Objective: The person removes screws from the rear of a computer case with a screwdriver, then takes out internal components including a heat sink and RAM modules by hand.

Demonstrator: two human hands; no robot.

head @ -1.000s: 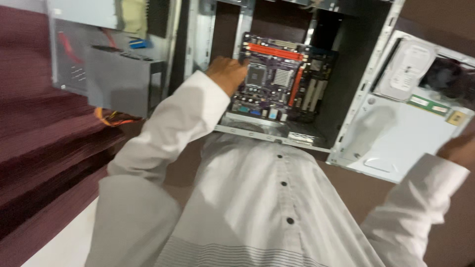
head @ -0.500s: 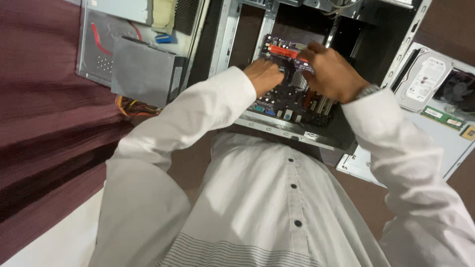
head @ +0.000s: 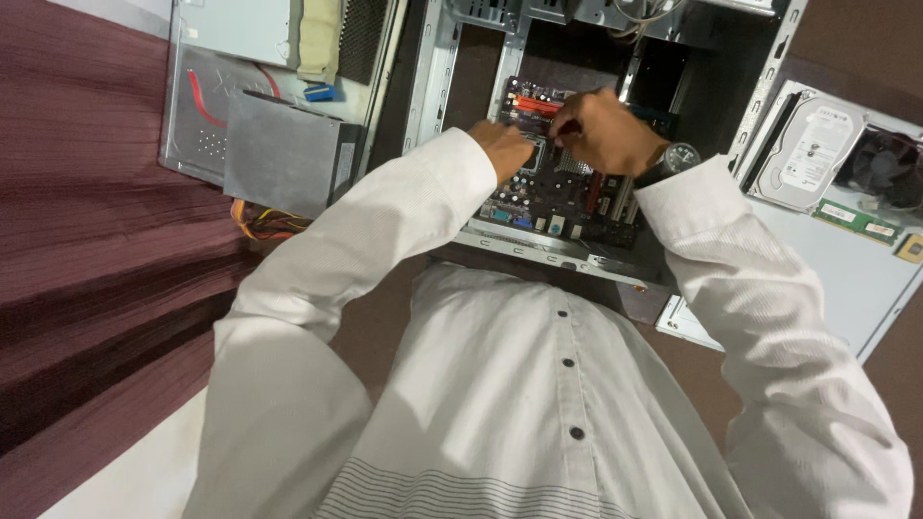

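Note:
An open grey computer case (head: 437,77) lies in front of me with a dark motherboard (head: 558,197) inside it. My left hand (head: 503,146) rests on the board's left part near the processor socket, fingers curled. My right hand (head: 601,130), with a black wristwatch (head: 673,161), presses down on the board's middle beside the red slots (head: 535,104). Whether either hand pinches a small part is hidden by the fingers. Both white sleeves reach forward over my lap.
A grey power supply (head: 288,154) with coloured cables lies left of the case. A hard drive (head: 806,149), a green memory stick (head: 856,223) and a fan (head: 889,163) lie on the removed side panel (head: 846,288) at right. Dark red cloth (head: 106,259) covers the left.
My right hand came in from the far right and now sits on the motherboard beside the left hand. The view has shifted up and closer to the case.

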